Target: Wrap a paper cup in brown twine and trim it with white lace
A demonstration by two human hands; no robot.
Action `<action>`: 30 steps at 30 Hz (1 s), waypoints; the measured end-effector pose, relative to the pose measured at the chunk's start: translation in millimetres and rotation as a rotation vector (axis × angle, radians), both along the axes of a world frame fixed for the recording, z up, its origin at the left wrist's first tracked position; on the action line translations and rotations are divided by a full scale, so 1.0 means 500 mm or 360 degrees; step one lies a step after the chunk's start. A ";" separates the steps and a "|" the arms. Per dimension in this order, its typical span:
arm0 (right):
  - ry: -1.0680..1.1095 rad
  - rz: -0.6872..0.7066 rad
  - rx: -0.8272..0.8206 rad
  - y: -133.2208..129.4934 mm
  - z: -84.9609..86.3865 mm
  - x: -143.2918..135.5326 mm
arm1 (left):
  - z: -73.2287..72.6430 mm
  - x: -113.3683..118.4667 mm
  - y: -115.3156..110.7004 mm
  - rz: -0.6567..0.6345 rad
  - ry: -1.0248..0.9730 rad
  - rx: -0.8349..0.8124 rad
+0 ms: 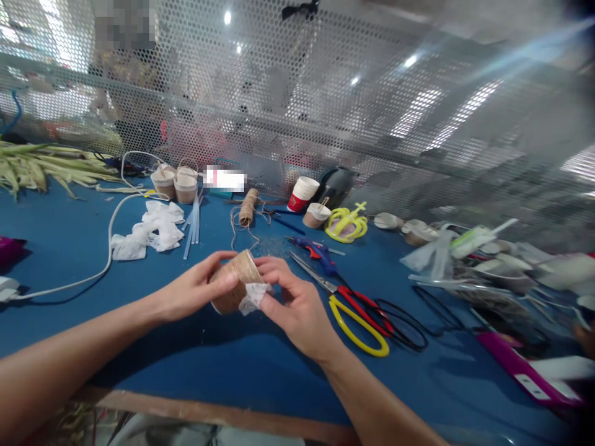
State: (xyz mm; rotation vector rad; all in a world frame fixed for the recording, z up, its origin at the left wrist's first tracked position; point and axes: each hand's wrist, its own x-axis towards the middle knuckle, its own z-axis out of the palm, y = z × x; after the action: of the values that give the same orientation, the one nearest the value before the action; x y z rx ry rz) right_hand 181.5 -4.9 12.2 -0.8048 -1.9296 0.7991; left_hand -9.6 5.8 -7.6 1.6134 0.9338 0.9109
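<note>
Tilted above the blue table is a paper cup wrapped in brown twine [248, 267]. My left hand [209, 282] is closed around its left side, thumb across the twine. A piece of white lace fabric [253, 297] lies against the cup's side. My right hand [295, 303] pinches that lace at its right end, with fingers behind touching the cup. Just right of my right hand, large scissors [356, 316] with red and yellow handles lie partly spread. A blue glue gun [320, 255] rests behind them.
White lace pieces [151, 230] and clear glue sticks [194, 223] lie left. Behind stand a twine spool [248, 207], small twine-covered baskets [185, 184], a red-and-white cup stack [303, 193] and a yellow crown [346, 223]. A purple power strip [525, 371] and cables lie right; metal mesh [279, 111] rises behind.
</note>
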 end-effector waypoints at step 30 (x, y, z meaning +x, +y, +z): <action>-0.0149 -0.0104 -0.0365 -0.004 -0.002 -0.011 | 0.008 0.009 0.003 0.0252 -0.0691 -0.0537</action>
State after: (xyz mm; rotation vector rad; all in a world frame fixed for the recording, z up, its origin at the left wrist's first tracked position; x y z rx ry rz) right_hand 176.1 -6.7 11.4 -1.0542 -1.9046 0.9697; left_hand -5.3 7.4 -3.4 1.0133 0.8580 1.0920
